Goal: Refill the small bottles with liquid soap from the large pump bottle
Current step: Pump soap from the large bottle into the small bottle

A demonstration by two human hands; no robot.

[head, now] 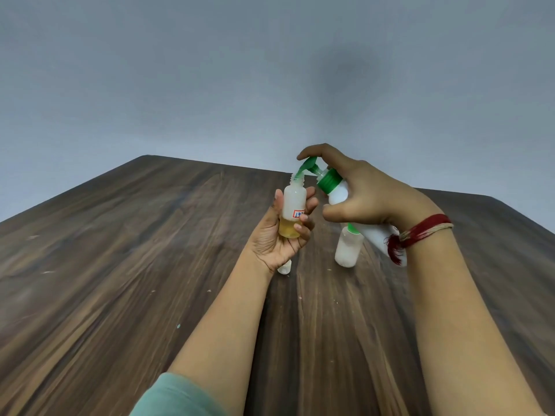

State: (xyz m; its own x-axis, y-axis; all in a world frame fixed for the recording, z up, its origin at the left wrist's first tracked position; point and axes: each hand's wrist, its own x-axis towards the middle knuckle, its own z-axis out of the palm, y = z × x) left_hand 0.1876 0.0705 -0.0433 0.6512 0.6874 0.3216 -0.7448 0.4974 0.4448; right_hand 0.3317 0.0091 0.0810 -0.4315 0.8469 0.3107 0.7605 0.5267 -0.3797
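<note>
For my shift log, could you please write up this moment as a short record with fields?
left hand: holds small bottle upright, uncapped
small bottle contents: yellowish liquid in the bottom part
right hand: tilts large pump bottle, finger on green pump head
nozzle: at the small bottle's mouth
second small bottle: stands on wooden table, green collar
right wrist: red thread band

The left hand (280, 235) holds an uncapped small bottle (292, 210), amber at its bottom, under the green nozzle (304, 168) of the tilted pump bottle (339, 192), gripped by the right hand (360, 193) above the table (120, 250).
</note>
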